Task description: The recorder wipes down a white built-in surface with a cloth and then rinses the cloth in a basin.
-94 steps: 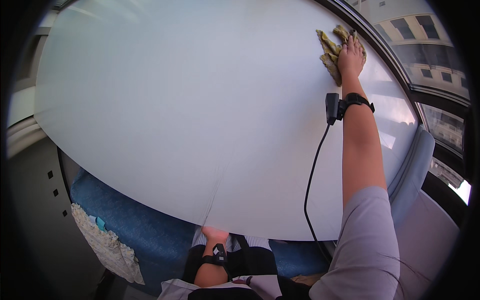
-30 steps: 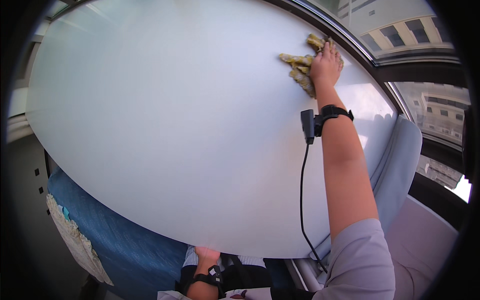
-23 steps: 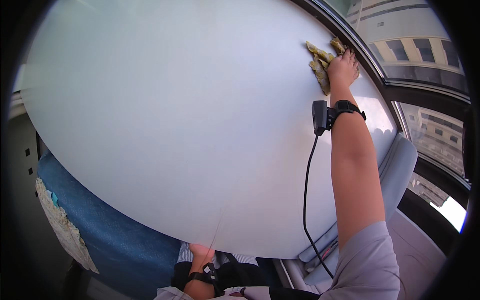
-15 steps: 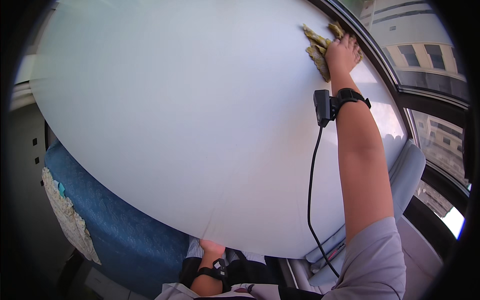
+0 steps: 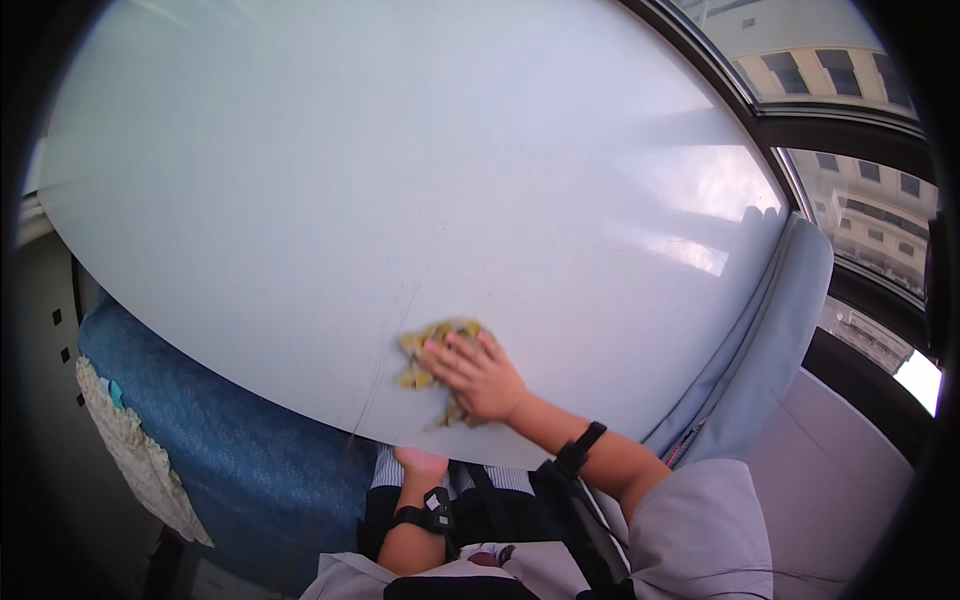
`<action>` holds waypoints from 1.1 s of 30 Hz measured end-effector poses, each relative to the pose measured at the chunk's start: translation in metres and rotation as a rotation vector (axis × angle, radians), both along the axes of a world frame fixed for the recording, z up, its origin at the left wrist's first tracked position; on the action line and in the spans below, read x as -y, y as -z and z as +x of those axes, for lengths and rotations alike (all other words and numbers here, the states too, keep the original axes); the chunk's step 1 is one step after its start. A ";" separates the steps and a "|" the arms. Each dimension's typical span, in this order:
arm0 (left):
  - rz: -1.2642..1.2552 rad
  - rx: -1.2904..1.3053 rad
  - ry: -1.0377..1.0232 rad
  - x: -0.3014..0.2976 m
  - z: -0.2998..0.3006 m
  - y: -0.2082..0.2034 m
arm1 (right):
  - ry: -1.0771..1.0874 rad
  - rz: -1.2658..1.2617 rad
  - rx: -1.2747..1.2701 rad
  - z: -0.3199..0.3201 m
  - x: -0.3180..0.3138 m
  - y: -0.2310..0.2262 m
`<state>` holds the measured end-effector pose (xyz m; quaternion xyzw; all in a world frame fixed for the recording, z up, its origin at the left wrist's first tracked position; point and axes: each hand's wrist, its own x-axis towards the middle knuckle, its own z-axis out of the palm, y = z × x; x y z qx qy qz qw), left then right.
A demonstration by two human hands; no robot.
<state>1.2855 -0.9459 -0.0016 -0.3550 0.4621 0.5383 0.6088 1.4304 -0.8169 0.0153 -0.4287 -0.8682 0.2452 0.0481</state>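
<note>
My right hand (image 5: 482,378) lies over a crumpled yellow-brown cloth (image 5: 412,344), pressing it against the white tabletop (image 5: 300,200) not far from the near edge. The cloth bunches out past the fingertips and below the palm, slightly smeared by motion. Below that same edge rests my left hand (image 5: 422,460), close to my lap. The table's rim covers its fingers, so their pose is hidden. Each forearm wears a black strap; a small device shows on the left one.
Along the right runs a dark window frame (image 5: 860,135), with a grey-blue cushioned seat back (image 5: 790,290) beside the table. A blue patterned cover (image 5: 220,440) hangs at the left, with a cream lacy cloth (image 5: 140,450) on it. Faint lines mark the tabletop.
My right hand has swept the cloth from the far right corner by the window to the near middle of the table. My left hand stays at the near edge.
</note>
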 end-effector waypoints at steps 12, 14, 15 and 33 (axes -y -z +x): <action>-0.038 0.011 0.020 0.007 0.000 0.012 | -0.360 -0.017 -0.069 0.111 -0.027 0.005; -0.078 0.006 -0.017 0.013 -0.013 0.009 | -0.187 0.079 0.017 0.131 -0.099 0.000; -0.068 0.024 -0.019 0.011 -0.013 0.006 | -0.092 0.084 0.081 0.144 -0.137 -0.004; -0.115 -0.110 0.154 0.013 -0.009 0.011 | 0.570 0.612 0.073 0.353 -0.372 0.043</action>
